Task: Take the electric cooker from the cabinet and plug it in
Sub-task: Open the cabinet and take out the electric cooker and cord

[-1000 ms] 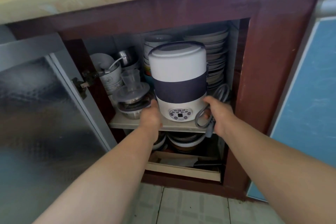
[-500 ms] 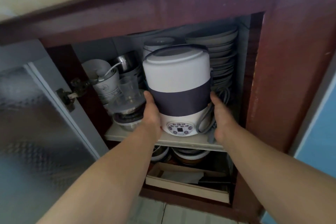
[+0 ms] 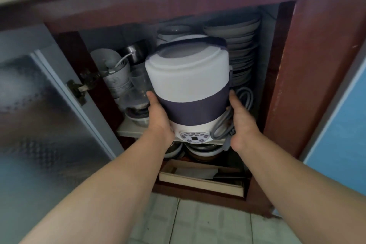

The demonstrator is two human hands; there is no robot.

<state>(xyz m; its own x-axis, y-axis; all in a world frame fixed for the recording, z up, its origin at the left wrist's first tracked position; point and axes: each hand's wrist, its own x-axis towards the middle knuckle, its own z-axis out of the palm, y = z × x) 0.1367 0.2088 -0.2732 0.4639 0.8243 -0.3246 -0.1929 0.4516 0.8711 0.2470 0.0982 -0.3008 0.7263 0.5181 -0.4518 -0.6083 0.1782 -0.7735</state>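
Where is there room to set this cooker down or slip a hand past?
Free: the tiled floor below the cabinet; a thin shelf strip beside the left hand. Crowded: cups left of the cooker, plates behind it, the coiled cord beside the right hand.

Electric cooker (image 3: 188, 85) tipping out of cabinet (image 3: 301, 69), both grips shifted up.
A second ago the electric cooker stood upright on the shelf (image 3: 126, 129), back from its front edge. Now it is tilted, top leaning out and left, and the control panel (image 3: 195, 137) overlaps the shelf's front edge. Can't tell if the base has left the shelf. Left hand (image 3: 158, 120) moved from the white base up onto the dark band, left side. Right hand (image 3: 242, 123) earlier gripped the grey cord (image 3: 221, 127) loop low by the base. It now sits higher on the band's right side, with the cord loop between palm and cooker body. View has closed in on the cabinet.
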